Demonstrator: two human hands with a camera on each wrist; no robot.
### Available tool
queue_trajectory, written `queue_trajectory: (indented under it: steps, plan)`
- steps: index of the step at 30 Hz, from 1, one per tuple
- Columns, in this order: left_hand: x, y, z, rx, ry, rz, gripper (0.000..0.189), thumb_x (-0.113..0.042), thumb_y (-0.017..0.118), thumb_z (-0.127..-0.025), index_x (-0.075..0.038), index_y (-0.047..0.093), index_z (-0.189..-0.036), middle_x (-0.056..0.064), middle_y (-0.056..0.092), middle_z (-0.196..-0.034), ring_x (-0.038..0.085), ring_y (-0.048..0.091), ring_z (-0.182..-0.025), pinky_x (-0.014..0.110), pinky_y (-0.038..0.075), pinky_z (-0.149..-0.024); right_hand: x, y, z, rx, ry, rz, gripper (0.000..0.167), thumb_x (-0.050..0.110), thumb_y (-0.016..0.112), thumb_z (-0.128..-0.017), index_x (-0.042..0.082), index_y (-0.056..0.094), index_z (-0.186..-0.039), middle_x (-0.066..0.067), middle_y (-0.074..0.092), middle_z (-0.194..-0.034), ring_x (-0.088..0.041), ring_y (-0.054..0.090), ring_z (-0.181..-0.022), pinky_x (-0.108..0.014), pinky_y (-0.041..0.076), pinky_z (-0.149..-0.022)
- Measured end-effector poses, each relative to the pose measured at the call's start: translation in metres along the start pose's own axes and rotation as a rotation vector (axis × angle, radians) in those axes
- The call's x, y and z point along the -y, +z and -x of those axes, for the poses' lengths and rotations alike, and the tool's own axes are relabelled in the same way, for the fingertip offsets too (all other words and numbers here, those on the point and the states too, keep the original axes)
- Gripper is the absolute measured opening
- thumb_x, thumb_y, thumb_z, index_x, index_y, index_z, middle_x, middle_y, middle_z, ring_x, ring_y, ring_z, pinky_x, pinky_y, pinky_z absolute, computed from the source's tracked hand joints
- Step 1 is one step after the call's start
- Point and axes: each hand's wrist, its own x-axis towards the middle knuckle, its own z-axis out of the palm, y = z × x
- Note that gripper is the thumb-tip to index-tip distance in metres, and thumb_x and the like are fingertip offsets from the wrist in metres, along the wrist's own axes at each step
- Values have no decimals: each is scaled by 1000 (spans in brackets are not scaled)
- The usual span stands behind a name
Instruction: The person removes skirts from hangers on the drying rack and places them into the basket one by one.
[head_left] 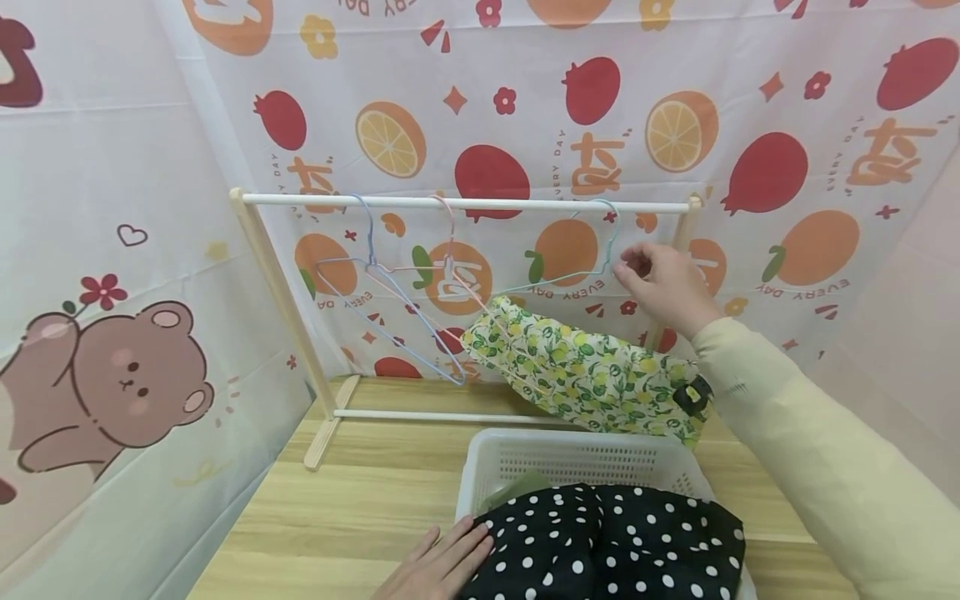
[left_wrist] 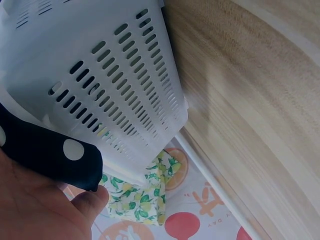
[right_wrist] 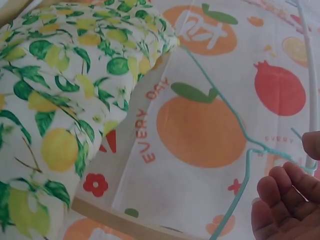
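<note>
My right hand (head_left: 667, 283) is raised beside the hook of a teal wire hanger (head_left: 611, 242), which hangs from the rack's top bar. Its thumb and bent fingers stand apart in the right wrist view, with the hanger's twisted neck (right_wrist: 280, 152) by the fingertips and no clear grip on it. A lemon-print garment (head_left: 585, 358) hangs slanted from that hanger, hiding part of it. My left hand (head_left: 442, 562) rests with extended fingers on a black cloth with white dots (head_left: 607, 542), heaped in a white basket (head_left: 570, 437). Cloth covers those fingers in the left wrist view.
A drying rack with a white bar (head_left: 525, 202) and wooden posts (head_left: 281, 300) stands on the wood-grain table (head_left: 337, 517). Blue (head_left: 370, 233) and pink hangers (head_left: 451, 229) hang on its left half. Behind it is a fruit-print curtain (head_left: 510, 125); a bear-print sheet (head_left: 142, 208) is at left.
</note>
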Motion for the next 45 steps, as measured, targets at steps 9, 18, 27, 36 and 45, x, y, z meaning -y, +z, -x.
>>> queue_trajectory:
  steps: [9, 18, 27, 36, 45]
  plan:
    - [-1, -2, -1, 38, -15, 27, 64, -61, 47, -92, -14, 53, -135, 1, 54, -138, 19, 45, -130, 27, -9, -115, -4, 3, -19, 125, 26, 91, 42, 35, 57, -96, 1, 59, -122, -14, 64, -105, -28, 59, -94, -46, 49, -82]
    - [-1, -5, -3, 86, -26, 64, 66, -62, 47, -92, -14, 51, -137, 1, 52, -139, 19, 43, -132, 25, -7, -115, -8, 11, -32, 171, 18, 103, 36, 33, 55, -97, 1, 64, -114, -15, 67, -103, -29, 62, -92, -46, 51, -80]
    - [0, -6, -3, 113, -34, 99, 67, -62, 47, -92, -13, 49, -139, 2, 51, -140, 19, 41, -133, 24, 8, -114, -12, 18, -36, 187, 23, 86, 32, 30, 52, -99, 1, 65, -103, -17, 66, -98, -29, 61, -86, -43, 50, -74]
    - [0, -7, -3, 119, -39, 91, 67, -62, 46, -92, -15, 49, -139, 1, 51, -141, 18, 41, -134, 33, 27, -105, -15, 23, -36, 227, 17, 59, 33, 27, 44, -103, 4, 63, -90, -14, 64, -86, -23, 55, -65, -35, 47, -57]
    - [-1, -4, -3, 77, -27, 82, 65, -61, 48, -92, -14, 51, -137, 1, 52, -139, 19, 43, -132, 25, -8, -114, -16, 22, -37, 213, 8, 65, 32, 27, 45, -103, 5, 64, -89, -15, 66, -89, -25, 60, -76, -36, 48, -62]
